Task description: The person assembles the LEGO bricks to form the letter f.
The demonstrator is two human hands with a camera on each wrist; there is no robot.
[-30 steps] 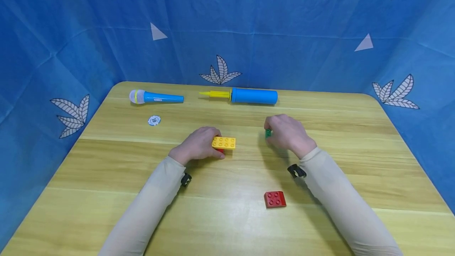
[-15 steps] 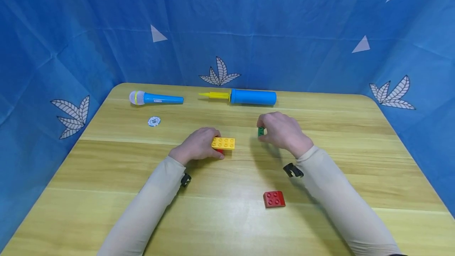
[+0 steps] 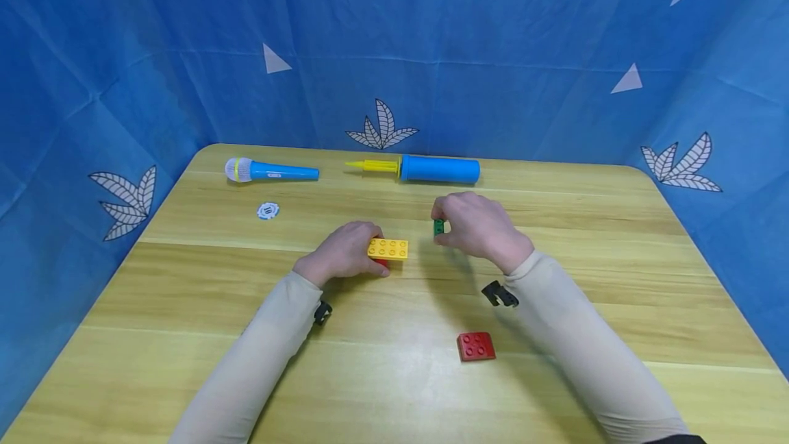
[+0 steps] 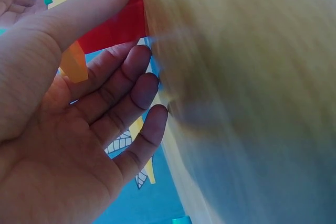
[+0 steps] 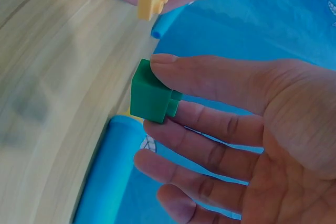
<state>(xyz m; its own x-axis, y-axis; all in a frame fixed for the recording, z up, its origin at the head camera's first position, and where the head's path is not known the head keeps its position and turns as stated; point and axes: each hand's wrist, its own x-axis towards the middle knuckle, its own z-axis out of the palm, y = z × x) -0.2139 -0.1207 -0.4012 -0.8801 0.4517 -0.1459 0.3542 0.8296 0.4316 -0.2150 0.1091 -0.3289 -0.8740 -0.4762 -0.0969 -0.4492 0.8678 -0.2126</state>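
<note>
Near the middle of the table, my left hand holds a red block between thumb and fingers, low against the tabletop. A yellow block with two rows of studs sits on top of the red one and sticks out to the right. My right hand pinches a small green block between thumb and fingertips, studs up, a little above the table and right of the yellow block, apart from it. A second red block, with studs and a sloped side, lies nearer the front.
A blue and white toy microphone lies at the back left, with a round chip in front of it. The blue and yellow hand pump lies at the back middle. Behind the table hangs a blue cloth.
My right hand has moved left with the green block, closer to the yellow block. The left hand and its blocks have stayed in place.
</note>
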